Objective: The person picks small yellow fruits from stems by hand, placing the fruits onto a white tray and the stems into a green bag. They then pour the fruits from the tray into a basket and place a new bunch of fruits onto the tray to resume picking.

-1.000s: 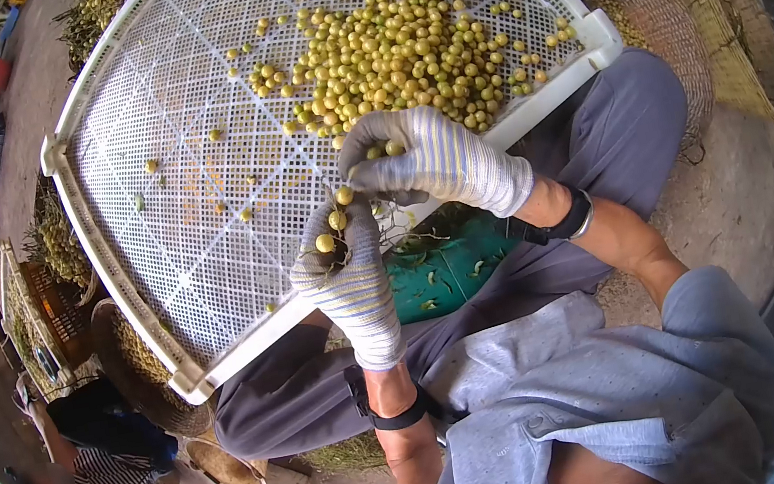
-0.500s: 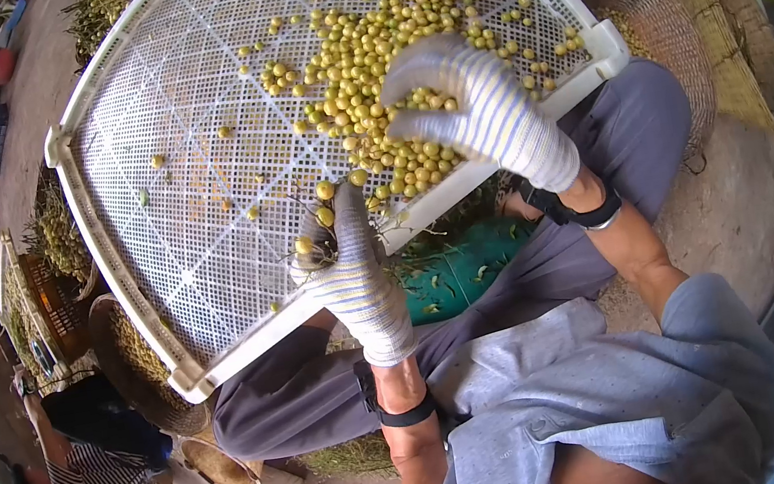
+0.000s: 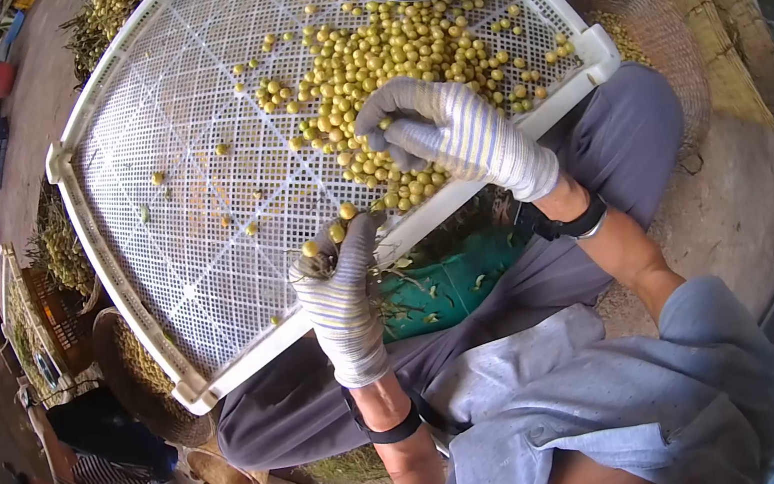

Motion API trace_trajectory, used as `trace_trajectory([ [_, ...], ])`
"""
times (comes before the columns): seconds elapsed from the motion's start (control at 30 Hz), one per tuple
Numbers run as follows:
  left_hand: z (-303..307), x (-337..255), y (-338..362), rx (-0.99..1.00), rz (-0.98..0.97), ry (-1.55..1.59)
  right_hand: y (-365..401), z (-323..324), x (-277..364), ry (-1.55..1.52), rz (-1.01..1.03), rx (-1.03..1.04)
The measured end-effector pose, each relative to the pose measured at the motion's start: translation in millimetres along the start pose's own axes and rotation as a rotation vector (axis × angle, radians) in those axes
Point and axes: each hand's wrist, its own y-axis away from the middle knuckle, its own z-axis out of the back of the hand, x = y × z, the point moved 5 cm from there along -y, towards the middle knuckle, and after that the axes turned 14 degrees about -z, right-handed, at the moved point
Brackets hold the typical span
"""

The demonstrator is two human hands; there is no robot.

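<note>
While left gloved hand (image 3: 340,295) clenches one thin twig (image 3: 326,255) with three round yellow fruits (image 3: 337,233), right gloved hand (image 3: 450,131) curls over one white plastic mesh tray (image 3: 184,173), grasp unclear.

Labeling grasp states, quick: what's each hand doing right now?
Left hand: closed on a fruit sprig.
Right hand: fingers curled over the loose fruit; holding any, cannot tell.

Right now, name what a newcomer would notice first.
A heap of small yellow-green fruit covers the right part of the white mesh tray on the person's lap. The gloved right hand curls over the heap's near edge; the gloved left hand holds a fruit-bearing twig at the tray's rim.
</note>
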Motion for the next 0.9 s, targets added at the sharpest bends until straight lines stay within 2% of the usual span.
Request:
trace_trajectory([
  [0.03,-1,0,0,0.033,0.023,-0.07,-1,3,1,0.085,0.03,-0.004],
  [0.1,-9,-3,1,0.102,0.069,-0.206,2,-13,5,0.338,0.301,0.038],
  [0.17,-10,7,2,0.106,0.045,-0.232,9,-22,3,0.377,0.156,0.159],
  [0.27,-7,20,4,0.132,-0.007,-0.309,6,-22,-7,0.348,0.052,0.133],
  [0.4,-9,24,14,0.022,0.092,-0.04,-3,-17,-15,0.218,0.024,0.16],
  [0.43,-10,23,14,0.053,0.103,-0.061,-3,-18,-11,0.192,0.026,0.183],
  [0.47,-10,19,13,0.082,0.114,-0.081,2,-17,-10,0.153,-0.096,0.209],
  [0.57,-8,18,8,0.152,0.099,-0.163,0,-19,-21,-0.022,-0.207,0.197],
  [0.6,-9,16,6,0.145,0.107,-0.158,-3,-22,-15,0.115,0.042,0.109],
  [0.9,-11,10,3,0.177,0.123,-0.162,11,-33,-10,0.486,0.27,-0.27],
])
